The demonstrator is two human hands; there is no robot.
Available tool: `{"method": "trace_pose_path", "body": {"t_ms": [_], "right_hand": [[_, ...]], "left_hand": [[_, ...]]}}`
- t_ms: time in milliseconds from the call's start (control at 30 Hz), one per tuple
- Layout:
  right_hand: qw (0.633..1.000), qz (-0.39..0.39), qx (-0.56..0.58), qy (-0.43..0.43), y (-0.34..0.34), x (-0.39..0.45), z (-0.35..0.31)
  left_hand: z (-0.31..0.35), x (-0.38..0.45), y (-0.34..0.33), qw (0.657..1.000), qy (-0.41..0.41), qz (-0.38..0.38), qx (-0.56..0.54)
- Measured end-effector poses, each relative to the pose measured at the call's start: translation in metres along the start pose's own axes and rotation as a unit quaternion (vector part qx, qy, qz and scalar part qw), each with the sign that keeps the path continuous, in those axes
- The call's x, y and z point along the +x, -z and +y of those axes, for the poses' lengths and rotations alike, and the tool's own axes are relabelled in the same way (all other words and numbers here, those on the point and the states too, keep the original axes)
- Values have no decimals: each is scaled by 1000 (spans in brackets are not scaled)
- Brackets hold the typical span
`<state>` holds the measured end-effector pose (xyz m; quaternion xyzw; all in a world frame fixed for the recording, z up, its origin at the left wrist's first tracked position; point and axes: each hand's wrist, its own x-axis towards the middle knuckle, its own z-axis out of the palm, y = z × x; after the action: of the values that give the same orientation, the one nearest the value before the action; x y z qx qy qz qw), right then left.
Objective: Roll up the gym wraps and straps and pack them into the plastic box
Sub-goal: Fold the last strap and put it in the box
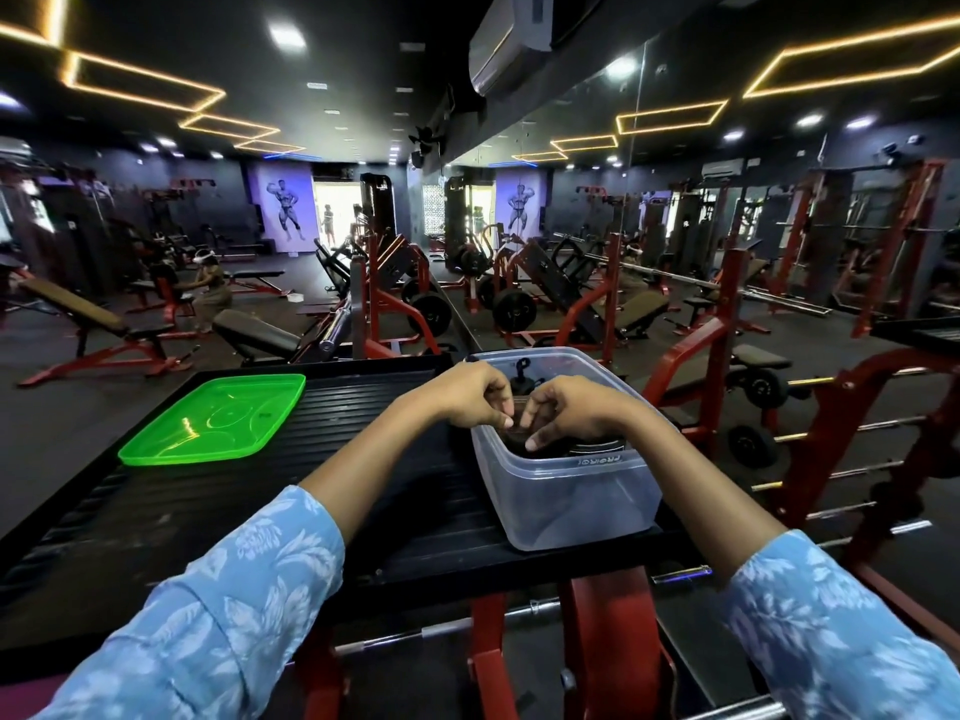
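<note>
A clear plastic box [566, 504] stands on the right part of a black ribbed platform [358, 407]. Dark rolled wraps [515, 440] lie inside it, one with white lettering against the near wall. A black strap with a loop [522, 374] shows at the box's far end. Both hands meet over the box opening. My left hand [475, 394] has its fingers curled and pinches the dark wrap from the left. The fingers of my right hand [571, 413] curl down onto the same wrap from the right. The wrap is mostly hidden under the fingers.
A green plastic lid [213, 420] lies flat on the platform's left side. Red machine frames [753, 356] and weight bars stand close on the right and below the platform. Benches fill the gym floor behind, and a person sits far left.
</note>
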<state>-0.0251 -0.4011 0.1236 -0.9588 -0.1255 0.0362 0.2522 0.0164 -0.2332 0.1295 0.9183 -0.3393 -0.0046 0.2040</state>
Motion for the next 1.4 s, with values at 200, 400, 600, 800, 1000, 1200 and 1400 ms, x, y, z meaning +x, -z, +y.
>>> {"method": "trace_pose_path", "body": {"t_ms": [200, 400, 600, 800, 1000, 1200, 1400], "right_hand": [[996, 89, 12, 24, 5, 4, -8], [980, 189, -7, 61, -11, 22, -44], [983, 178, -22, 32, -65, 58, -95], [993, 83, -64, -61, -134, 116, -101], [989, 29, -118, -89, -171, 153, -83], [984, -13, -146, -100, -194, 161, -61], [984, 15, -155, -82, -193, 163, -58]], "left_hand": [[-8, -3, 0, 996, 14, 67, -50], [-23, -13, -2, 966, 90, 217, -110], [-78, -47, -6, 930, 226, 253, -140], [-136, -70, -12, 907, 314, 244, -139], [-159, -48, -10, 915, 296, 230, -150], [-159, 7, -20, 944, 239, 173, -149], [-156, 69, -39, 963, 213, 88, -141]]}}
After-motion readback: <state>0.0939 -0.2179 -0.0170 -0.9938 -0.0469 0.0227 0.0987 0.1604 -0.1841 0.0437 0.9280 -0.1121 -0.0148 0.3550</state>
